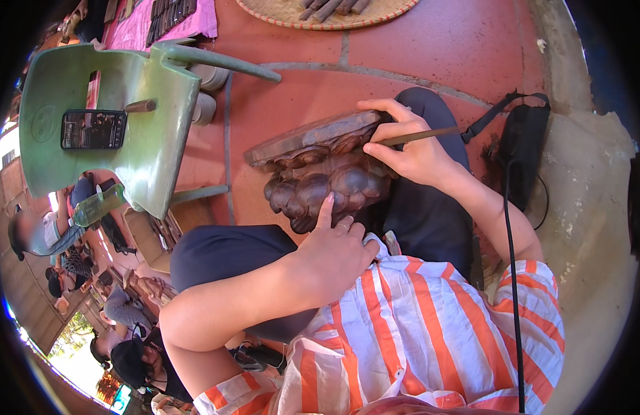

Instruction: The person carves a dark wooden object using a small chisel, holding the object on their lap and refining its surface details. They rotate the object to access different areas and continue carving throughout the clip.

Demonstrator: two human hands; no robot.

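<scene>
A dark brown wooden carving rests on my lap between my knees. It has a flat slab base turned away from me and clusters of rounded, polished knobs. My right hand is closed around a thin brown stick-like tool, held like a pen at the carving's right end; the tool's working tip is hidden. On the near side, my left hand lays its stretched index finger on one of the knobs. The other fingers of that hand are loosely bent, and I see nothing held in them.
A green plastic chair stands at the left, bearing a phone and a short wooden handle. A woven tray with dark wooden pieces lies ahead. At the right are a black pouch and cable. Several people sit at the far left.
</scene>
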